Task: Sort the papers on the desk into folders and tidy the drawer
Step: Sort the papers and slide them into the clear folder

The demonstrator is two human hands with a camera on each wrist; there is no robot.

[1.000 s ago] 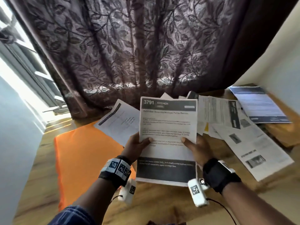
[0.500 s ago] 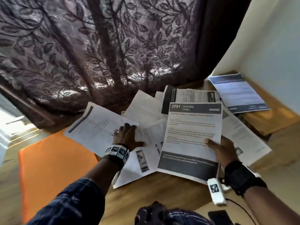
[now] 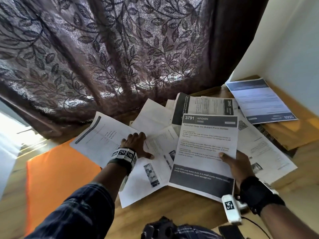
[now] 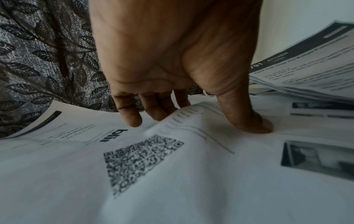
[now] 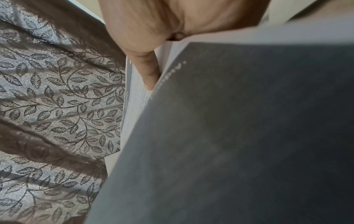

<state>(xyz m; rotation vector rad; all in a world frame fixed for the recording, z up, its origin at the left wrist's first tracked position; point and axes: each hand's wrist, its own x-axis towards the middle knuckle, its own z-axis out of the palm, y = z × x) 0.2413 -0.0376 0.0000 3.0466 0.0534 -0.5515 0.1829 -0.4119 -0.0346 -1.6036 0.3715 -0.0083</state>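
At the bottom right of the head view the right hand (image 3: 239, 167) pinches the right edge of the 3791 sheet (image 3: 205, 152), thumb on top and fingers hidden beneath; the right wrist view shows the thumb (image 5: 147, 71) pressed on the paper, whose dark bottom band fills the frame's right. Left of centre, the left hand (image 3: 136, 144) rests spread on the loose papers (image 3: 150, 171) lying on the desk (image 3: 172, 209), holding nothing; in the left wrist view its thumb (image 4: 247, 119) presses a page and the fingers (image 4: 132, 116) touch the page with the QR code (image 4: 138, 159). An orange folder (image 3: 55, 183) lies at lower left, partly under a sheet (image 3: 101, 137). Further back, at centre right, a 2945 sheet (image 3: 205, 106) lies sideways, and a blue-tinted sheet (image 3: 259, 100) sits at the right by the wall. A leaf-patterned curtain (image 3: 112, 49) fills the top.
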